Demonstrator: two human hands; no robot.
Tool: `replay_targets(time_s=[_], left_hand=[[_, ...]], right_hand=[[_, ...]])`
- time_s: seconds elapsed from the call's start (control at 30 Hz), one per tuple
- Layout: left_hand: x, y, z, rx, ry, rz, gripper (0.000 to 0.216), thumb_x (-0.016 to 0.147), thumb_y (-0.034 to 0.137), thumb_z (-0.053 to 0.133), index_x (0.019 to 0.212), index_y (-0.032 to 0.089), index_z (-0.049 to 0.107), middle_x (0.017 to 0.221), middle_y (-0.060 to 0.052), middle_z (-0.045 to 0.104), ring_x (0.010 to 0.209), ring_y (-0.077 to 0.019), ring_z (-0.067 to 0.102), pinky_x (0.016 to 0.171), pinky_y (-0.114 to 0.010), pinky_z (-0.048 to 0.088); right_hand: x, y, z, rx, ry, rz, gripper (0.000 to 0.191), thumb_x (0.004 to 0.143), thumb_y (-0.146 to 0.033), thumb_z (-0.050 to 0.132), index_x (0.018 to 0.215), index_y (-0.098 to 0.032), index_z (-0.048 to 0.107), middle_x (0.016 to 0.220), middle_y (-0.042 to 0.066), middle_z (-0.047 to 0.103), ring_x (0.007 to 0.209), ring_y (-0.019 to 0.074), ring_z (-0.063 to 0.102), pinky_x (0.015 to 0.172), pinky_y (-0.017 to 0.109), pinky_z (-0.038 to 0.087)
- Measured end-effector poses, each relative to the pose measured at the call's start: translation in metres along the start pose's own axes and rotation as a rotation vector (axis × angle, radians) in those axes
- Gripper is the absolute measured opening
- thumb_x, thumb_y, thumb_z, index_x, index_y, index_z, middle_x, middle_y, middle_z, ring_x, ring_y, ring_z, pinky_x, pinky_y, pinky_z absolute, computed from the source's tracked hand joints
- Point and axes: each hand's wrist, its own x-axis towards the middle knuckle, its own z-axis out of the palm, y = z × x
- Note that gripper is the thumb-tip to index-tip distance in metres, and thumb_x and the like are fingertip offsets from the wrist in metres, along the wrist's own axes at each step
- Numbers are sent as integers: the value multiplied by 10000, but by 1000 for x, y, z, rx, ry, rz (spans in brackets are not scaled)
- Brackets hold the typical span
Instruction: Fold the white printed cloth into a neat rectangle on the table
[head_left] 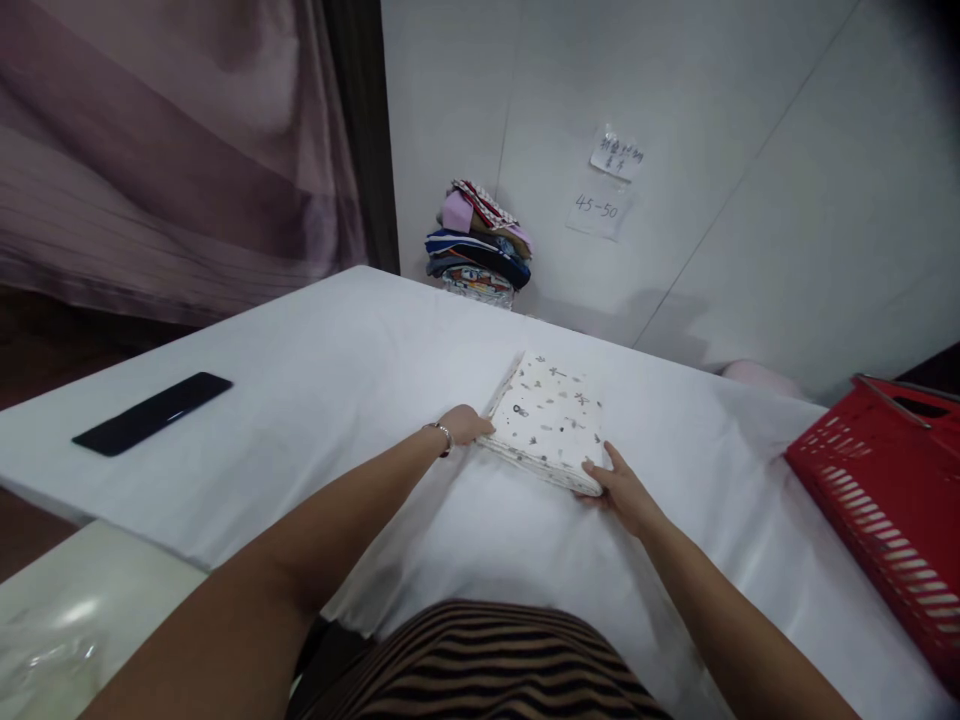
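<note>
A folded white cloth [551, 415] with small dark and grey printed figures lies in a neat, layered rectangle on the white-covered table [322, 350]. My left hand [466, 425], with a bracelet at the wrist, grips its near left corner, the thumb on top. At the near right corner my right hand [619, 488] pinches the cloth, thumb above and fingers partly hidden beneath. Both hands are closed on the same cloth, close to the table's surface.
A red plastic basket [877, 500] stands on the right. To the left lies a flat black object [154, 412]. Beyond the far edge, a stack of folded clothes [480, 245] rests by the wall, where paper notes [598, 208] hang. A pink curtain [172, 150] hangs at left.
</note>
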Motion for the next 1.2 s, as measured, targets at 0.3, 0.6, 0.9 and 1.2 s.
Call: replay_targets(time_s=[0.3,0.6,0.9,1.2], left_hand=[[0,-21,10,-109,71,88,245,694,429,580,672,187,613,559,-12,597,588,-156,568,541,-235,373],[-20,-31,36,-223,373,140,267,745,467,570,816,211,542,782,11,634,713,-143,559,610,-240,353],[-22,-36,47,-338,455,297,158,770,354,571,832,210,554,928,18,558,689,-96,525,682,-238,402],[-17,-38,49,-358,433,325,136,775,330,567,813,200,559,880,15,540,685,-96,512,669,-233,401]], right_hand=[[2,-18,-7,-1073,255,-477,502,809,-430,508,1274,-239,498,997,93,627,870,247,602,755,376,466],[60,-56,80,-1064,-171,-974,259,826,-163,462,979,-233,659,1078,43,637,1034,189,548,910,350,424],[105,-68,121,-1308,-403,-1110,221,801,-112,525,945,-214,658,1085,68,595,1023,180,533,823,289,438],[106,-74,122,-1257,-479,-1074,168,830,-102,457,884,-197,584,1006,44,589,918,142,545,771,232,420]])
